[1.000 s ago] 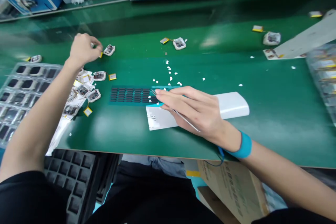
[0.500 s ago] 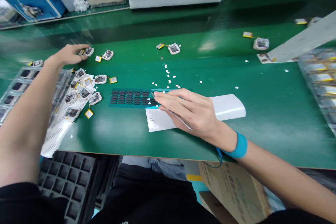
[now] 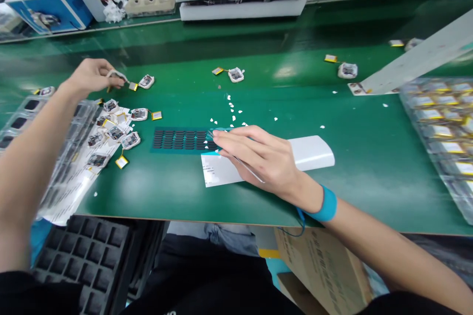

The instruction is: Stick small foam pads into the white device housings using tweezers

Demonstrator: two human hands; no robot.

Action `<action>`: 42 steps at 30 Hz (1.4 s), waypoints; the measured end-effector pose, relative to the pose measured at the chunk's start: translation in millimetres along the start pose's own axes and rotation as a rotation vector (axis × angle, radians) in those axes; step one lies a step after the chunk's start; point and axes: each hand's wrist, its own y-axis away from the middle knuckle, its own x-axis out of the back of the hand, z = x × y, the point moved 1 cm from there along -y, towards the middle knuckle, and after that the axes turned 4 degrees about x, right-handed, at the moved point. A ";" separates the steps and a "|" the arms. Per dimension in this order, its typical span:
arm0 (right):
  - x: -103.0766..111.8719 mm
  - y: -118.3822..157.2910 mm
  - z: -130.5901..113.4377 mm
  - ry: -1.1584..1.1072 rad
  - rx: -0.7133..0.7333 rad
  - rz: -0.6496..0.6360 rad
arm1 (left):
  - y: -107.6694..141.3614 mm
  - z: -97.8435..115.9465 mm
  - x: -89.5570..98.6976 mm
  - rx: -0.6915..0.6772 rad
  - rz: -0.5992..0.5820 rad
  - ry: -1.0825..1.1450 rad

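Note:
My left hand is closed on a small white device at the upper left, tilted up on its edge. Just right of it, another white device with a small battery lies on the green table. My right hand grips metal tweezers, whose tips are over the right end of a teal sheet with rows of black strips. Beneath this hand lies a white backing sheet. Small white bits are scattered beyond the hand.
Several devices lie on papers at the left, beside a clear tray. More devices stand further back. A grey post and a battery tray are at the right. White foam blocks stand at the back.
My left hand has lifted and tilted the device it was touching. My right hand keeps its hold on the tweezers over the strips. The view has shifted slightly right.

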 end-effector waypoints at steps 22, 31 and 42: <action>1.9 -2.2 -6.8 -0.332 -0.238 -0.121 | 214.3 102.3 -172.3 -0.063 -0.855 0.329; 7.8 -5.6 -13.6 -0.237 -0.277 -0.059 | 230.5 87.3 -173.2 -0.041 -0.560 0.430; 14.2 -4.1 -25.9 0.027 -0.151 -0.135 | 241.2 94.7 -173.4 -0.095 -0.456 0.238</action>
